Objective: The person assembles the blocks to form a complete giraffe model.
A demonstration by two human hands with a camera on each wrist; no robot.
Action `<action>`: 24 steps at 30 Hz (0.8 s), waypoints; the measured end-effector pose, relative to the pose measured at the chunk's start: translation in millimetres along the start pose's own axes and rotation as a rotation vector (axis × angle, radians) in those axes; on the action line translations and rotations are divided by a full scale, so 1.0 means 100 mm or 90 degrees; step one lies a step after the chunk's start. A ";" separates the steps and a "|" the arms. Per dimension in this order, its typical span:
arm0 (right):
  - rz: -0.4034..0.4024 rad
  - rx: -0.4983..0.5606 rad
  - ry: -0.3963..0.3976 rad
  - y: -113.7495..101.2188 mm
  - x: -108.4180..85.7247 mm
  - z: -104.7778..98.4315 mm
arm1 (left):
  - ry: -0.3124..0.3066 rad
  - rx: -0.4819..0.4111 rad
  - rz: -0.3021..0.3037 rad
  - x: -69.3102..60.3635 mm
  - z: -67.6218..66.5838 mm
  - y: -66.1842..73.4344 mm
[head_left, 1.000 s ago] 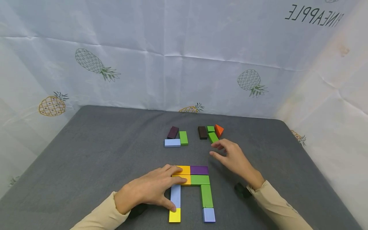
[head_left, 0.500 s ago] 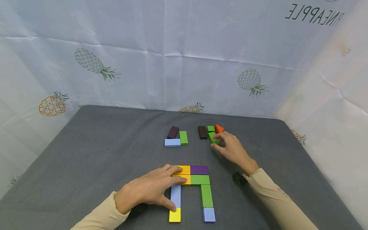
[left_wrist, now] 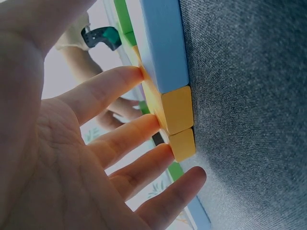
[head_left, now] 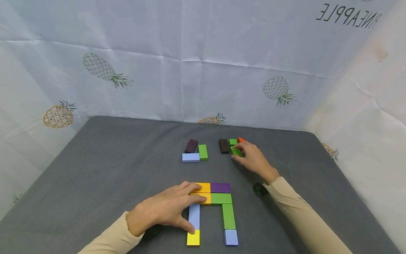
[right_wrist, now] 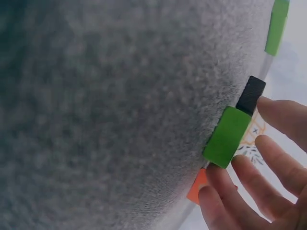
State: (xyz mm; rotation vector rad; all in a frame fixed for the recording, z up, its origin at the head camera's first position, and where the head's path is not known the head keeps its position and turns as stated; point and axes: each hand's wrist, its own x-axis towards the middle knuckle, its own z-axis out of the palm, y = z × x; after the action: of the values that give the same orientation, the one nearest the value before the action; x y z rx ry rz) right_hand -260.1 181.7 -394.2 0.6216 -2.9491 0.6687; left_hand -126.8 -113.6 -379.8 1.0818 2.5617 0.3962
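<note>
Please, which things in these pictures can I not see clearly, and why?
Orange block: head view, mostly hidden by the right hand.
Right hand's hold on the nearest green block: unclear; in the head view its fingers overlap the block.
Two far yellow blocks: head view, left ends covered by the left hand.
Nearest blue block: left wrist view, cut off by the top edge.

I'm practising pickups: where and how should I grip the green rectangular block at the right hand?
Probably pinch the green rectangular block by its long sides, mid-length, from above and the near side: it lies flat, with another green block beyond.
</note>
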 end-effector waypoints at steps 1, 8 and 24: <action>0.003 -0.001 -0.006 0.00 0.01 0.00 | -0.002 -0.001 -0.001 0.00 0.00 0.00; 0.014 -0.015 -0.026 0.00 0.04 0.00 | 0.003 0.003 0.001 0.00 0.00 0.00; 0.042 -0.011 -0.092 -0.01 -0.02 -0.01 | 0.012 0.006 0.004 0.00 0.01 0.00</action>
State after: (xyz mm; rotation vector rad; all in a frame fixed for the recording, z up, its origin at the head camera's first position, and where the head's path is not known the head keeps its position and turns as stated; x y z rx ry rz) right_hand -257.9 181.7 -392.6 0.5988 -3.1170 0.6281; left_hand -125.9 -113.4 -381.0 1.0957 2.5788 0.3976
